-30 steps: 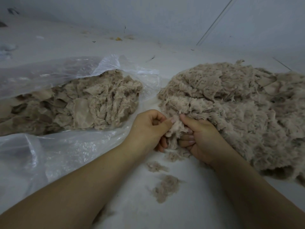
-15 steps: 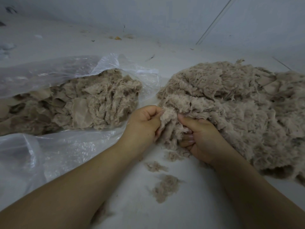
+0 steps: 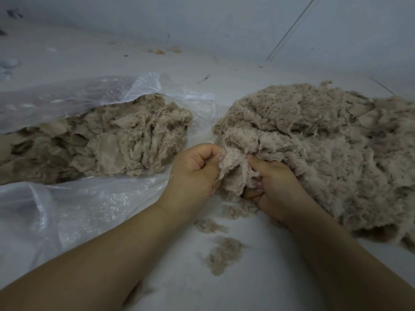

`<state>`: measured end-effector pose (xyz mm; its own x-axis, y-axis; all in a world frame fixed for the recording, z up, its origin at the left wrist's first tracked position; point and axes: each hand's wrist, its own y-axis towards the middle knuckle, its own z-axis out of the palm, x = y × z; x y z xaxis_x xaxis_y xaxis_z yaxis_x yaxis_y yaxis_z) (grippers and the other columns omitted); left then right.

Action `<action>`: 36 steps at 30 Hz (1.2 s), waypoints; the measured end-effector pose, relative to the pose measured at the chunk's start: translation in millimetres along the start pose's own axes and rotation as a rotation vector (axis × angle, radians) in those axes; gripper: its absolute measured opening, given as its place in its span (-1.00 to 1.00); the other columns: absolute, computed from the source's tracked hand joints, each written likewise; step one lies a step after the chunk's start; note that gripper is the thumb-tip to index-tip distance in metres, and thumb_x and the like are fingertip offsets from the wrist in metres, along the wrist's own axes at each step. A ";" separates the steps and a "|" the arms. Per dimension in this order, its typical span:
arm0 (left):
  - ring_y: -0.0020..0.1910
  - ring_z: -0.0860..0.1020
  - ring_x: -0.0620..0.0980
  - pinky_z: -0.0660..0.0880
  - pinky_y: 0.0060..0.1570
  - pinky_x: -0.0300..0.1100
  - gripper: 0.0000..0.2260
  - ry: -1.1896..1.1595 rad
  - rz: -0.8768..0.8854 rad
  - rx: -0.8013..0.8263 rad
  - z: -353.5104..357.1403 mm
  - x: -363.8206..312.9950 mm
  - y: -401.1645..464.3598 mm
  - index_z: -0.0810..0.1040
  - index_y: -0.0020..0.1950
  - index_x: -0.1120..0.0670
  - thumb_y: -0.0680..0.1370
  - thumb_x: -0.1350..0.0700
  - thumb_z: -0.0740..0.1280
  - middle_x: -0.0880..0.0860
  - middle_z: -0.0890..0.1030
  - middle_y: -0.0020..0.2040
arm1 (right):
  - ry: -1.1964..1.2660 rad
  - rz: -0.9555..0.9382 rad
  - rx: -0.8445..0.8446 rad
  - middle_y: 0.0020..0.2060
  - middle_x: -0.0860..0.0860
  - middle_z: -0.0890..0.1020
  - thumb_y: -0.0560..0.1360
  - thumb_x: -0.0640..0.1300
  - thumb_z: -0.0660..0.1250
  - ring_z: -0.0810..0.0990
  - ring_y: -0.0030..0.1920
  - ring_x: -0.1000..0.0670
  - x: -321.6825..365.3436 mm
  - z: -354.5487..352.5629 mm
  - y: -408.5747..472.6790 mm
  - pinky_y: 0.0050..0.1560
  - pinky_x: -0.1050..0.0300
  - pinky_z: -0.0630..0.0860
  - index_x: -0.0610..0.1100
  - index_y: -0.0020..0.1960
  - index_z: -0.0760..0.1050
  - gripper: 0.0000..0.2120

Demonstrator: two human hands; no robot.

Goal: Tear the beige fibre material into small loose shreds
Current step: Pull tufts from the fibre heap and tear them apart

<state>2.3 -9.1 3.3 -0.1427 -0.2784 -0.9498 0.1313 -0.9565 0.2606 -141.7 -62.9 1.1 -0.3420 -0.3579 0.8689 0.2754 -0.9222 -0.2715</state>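
A big heap of beige shredded fibre (image 3: 318,153) lies on the white surface at the right. At its near left edge a frayed beige fibre piece (image 3: 235,173) is held between both hands. My left hand (image 3: 195,173) pinches the piece's left edge between thumb and curled fingers. My right hand (image 3: 274,187) grips its right side, thumb on top, with the fingers curled under and partly hidden by the fibre. A second mass of beige fibre (image 3: 107,140), with flatter cloth-like pieces, lies in a clear plastic bag (image 3: 74,209) at the left.
Small loose tufts of fibre (image 3: 224,254) lie on the white surface (image 3: 258,283) between my forearms. A pale wall (image 3: 202,23) rises behind, with bits of debris along its foot. The bag's plastic spreads across the near left.
Both hands have risen slightly and drawn apart, spreading the beige piece wider between them. The heaps and the bag have not moved.
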 end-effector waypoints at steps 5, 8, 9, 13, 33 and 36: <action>-0.56 0.31 -0.23 0.30 -0.49 -0.35 -0.81 0.076 0.068 -0.001 -1.5 2.2 1.0 0.58 -0.24 0.08 0.53 0.13 0.25 -0.14 0.43 -0.53 | -0.006 -0.018 0.010 -0.48 -0.02 0.25 0.60 -0.18 0.23 0.18 -0.63 0.15 -1.1 -1.2 0.8 -0.61 0.37 0.16 -0.21 0.01 0.41 -0.92; -0.55 0.35 -0.23 0.36 -0.43 -0.27 -0.82 0.080 0.067 0.032 -1.4 2.3 0.8 0.57 -0.22 0.08 0.54 0.12 0.24 -0.15 0.45 -0.51 | -0.016 -0.023 0.019 -0.43 -0.04 0.26 0.61 -0.17 0.22 0.19 -0.62 0.14 -2.6 -3.3 2.8 -0.60 0.37 0.15 -0.18 0.13 0.38 -0.87; -0.55 0.34 -0.23 0.35 -0.45 -0.28 -0.81 0.082 0.053 0.047 -2.1 1.9 1.0 0.56 -0.22 0.11 0.54 0.12 0.24 -0.15 0.44 -0.52 | -0.014 -0.028 0.025 -0.45 -0.04 0.28 0.61 -0.17 0.21 0.19 -0.62 0.14 -2.9 -3.6 3.1 -0.60 0.36 0.14 -0.20 0.11 0.40 -0.88; -0.61 0.31 -0.12 0.27 -0.57 -0.30 -0.74 0.146 -0.117 0.076 -6.8 2.0 3.7 0.46 -0.20 0.28 0.64 0.17 0.24 -0.03 0.42 -0.54 | -0.004 -0.042 0.054 -0.53 0.00 0.29 0.61 -0.17 0.21 0.18 -0.62 0.15 -3.2 -4.6 2.8 -0.60 0.37 0.15 -0.25 -0.08 0.43 -0.84; -0.63 0.38 -0.07 0.29 -0.61 -0.31 -0.81 0.109 -0.086 -0.115 0.4 2.5 5.2 0.50 -0.11 0.13 0.53 0.40 0.19 0.00 0.46 -0.57 | -0.005 -0.024 0.150 -0.61 0.05 0.26 0.55 -0.33 0.20 0.18 -0.65 0.15 -3.5 -8.1 3.4 -0.62 0.36 0.12 -0.08 -0.54 0.42 -0.51; -0.61 0.27 -0.11 0.25 -0.55 -0.32 -0.82 0.167 0.016 -0.145 -1.0 3.7 4.0 0.53 -0.22 0.10 0.45 0.35 0.24 -0.08 0.35 -0.59 | 0.000 -0.012 0.140 -0.61 0.06 0.26 0.56 -0.33 0.20 0.18 -0.66 0.16 -2.0 -4.6 0.3 -0.63 0.37 0.12 -0.08 -0.54 0.39 -0.50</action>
<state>3.3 -13.9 0.7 0.0233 -0.2631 -0.9645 0.2737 -0.9262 0.2593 -145.0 -63.1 -2.6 -0.3458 -0.3471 0.8717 0.3941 -0.8969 -0.2008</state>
